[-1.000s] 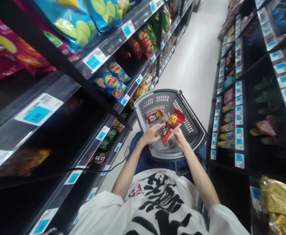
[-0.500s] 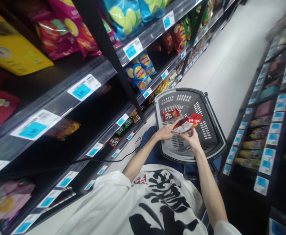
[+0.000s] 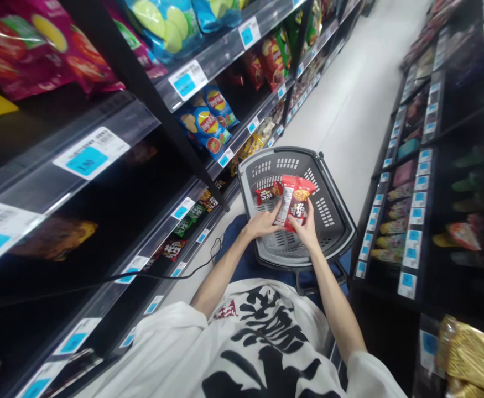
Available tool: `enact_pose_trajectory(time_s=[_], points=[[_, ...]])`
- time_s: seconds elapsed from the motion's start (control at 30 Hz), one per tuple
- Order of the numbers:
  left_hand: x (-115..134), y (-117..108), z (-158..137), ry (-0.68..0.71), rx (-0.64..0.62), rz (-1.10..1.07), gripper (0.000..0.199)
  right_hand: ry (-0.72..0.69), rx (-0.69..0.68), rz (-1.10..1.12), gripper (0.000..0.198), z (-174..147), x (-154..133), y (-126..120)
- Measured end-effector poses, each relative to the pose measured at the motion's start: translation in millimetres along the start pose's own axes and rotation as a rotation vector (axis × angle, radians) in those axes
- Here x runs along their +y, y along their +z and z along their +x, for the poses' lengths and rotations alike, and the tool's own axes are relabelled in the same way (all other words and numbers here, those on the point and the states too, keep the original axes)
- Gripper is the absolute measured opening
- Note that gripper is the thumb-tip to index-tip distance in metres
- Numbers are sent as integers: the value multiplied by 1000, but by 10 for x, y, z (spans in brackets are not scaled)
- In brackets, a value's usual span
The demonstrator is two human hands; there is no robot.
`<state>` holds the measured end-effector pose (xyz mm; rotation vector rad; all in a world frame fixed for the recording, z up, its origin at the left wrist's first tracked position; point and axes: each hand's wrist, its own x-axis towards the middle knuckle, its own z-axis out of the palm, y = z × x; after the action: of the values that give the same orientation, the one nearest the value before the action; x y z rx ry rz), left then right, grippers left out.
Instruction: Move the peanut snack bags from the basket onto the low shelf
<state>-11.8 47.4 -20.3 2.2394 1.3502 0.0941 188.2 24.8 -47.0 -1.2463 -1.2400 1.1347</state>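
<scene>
Your right hand (image 3: 307, 229) grips the lower edge of a red snack packet (image 3: 298, 200), fingers curled around its right side, and your left hand (image 3: 262, 223) pinches the same packet from the left, thumb and fingertips on its pale back panel. You hold the packet nearly upright, front facing you, just above the inside of the grey shopping basket (image 3: 336, 221). A second, smaller red packet (image 3: 269, 193) lies in the basket just beside your left fingertips, close to the far wall; whether it touches the packet you hold is not clear.

The basket sits in front of your knees on a dark blue surface (image 3: 245, 265), its black rim tilted slightly toward the aisle floor (image 3: 349, 110). On your left, black shelves (image 3: 150, 110) carry blue crisp bags (image 3: 206, 124), pink and red bags higher up, and rows of blue price tags (image 3: 87, 160) along their edges. A thin black cable (image 3: 183, 273) runs from the lower shelves toward your left forearm. On your right, another dark rack (image 3: 432, 166) holds packets behind more blue tags.
</scene>
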Motion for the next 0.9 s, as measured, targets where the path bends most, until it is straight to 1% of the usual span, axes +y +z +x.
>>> enact_pose_trajectory(time_s=[0.13, 0.47, 0.9], points=[[-1, -22, -13, -12, -14, -11, 110, 2, -18, 6, 112, 6, -16, 2], [20, -31, -29, -11, -18, 28, 110, -1, -17, -65, 111, 4, -55, -1], [6, -4, -17, 1, -1, 28, 110, 8, -15, -17, 109, -7, -31, -5]])
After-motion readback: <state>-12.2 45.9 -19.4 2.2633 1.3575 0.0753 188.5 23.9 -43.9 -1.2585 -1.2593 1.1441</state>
